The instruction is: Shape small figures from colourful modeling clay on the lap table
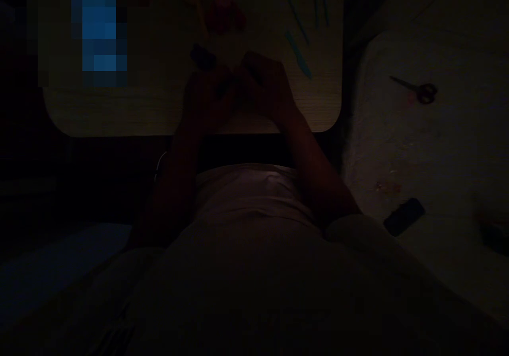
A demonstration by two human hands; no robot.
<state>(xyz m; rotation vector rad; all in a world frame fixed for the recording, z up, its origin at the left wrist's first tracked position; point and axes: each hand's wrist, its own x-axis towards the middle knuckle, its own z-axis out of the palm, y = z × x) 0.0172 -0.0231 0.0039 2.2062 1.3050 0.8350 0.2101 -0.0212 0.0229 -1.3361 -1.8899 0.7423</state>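
The view is very dark. My left hand point(209, 94) and my right hand point(264, 83) meet over the near part of a wooden table point(131, 117). Both have curled fingers, and whatever lies between them is too dark to make out. Just beyond my left hand sits a dark lump point(202, 56). Further back is a red, rounded figure-like thing point(223, 14). To the right of my right hand lies a blue plastic knife-shaped tool point(298, 54), with a thin blue stick point(298, 19) close by.
More thin blue sticks point(321, 1) lie at the back right of the table. On a pale surface to the right are scissors point(421, 91) and a dark rectangular object point(404, 216). A pixelated blue patch point(99, 27) covers the upper left.
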